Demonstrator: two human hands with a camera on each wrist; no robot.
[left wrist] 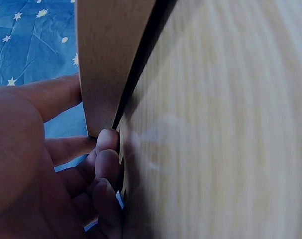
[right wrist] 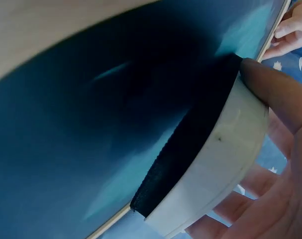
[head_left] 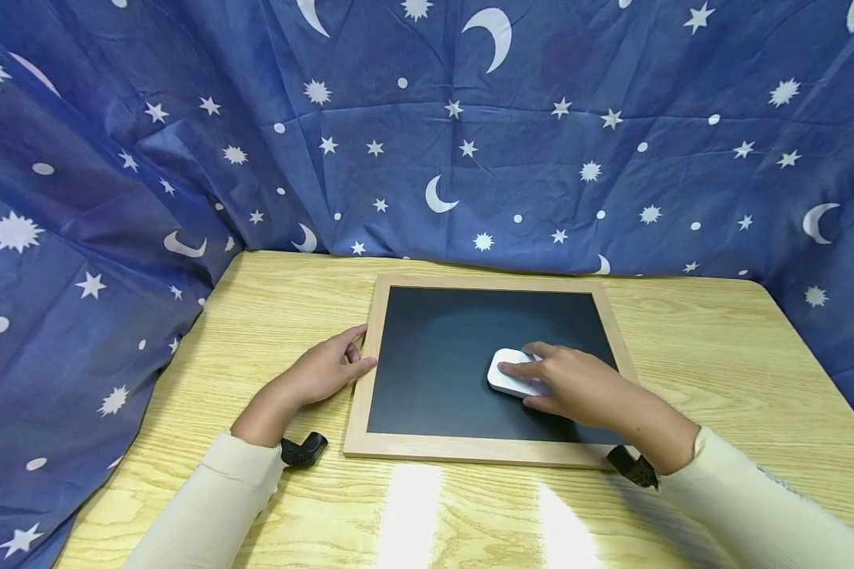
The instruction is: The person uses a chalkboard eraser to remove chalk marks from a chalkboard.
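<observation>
A small blackboard [head_left: 441, 363] with a light wooden frame lies flat on the table. On its dark surface, right of the middle, my right hand [head_left: 576, 383] grips a white board eraser [head_left: 504, 371]. In the right wrist view the eraser [right wrist: 215, 159] shows a dark felt underside [right wrist: 190, 134] facing the board, with my thumb at one end and fingers along the far side. My left hand [head_left: 327, 368] holds the frame's left edge. The left wrist view shows the thumb against the frame [left wrist: 103, 74] and the other fingers [left wrist: 108, 164] curled by its lower edge.
The wood-grain table [head_left: 270, 292] extends around the board, with bright light patches [head_left: 409, 514] near the front. A blue cloth [head_left: 398, 142] with white moons and stars hangs behind and along the sides. Each wrist carries a small black camera [head_left: 304, 450].
</observation>
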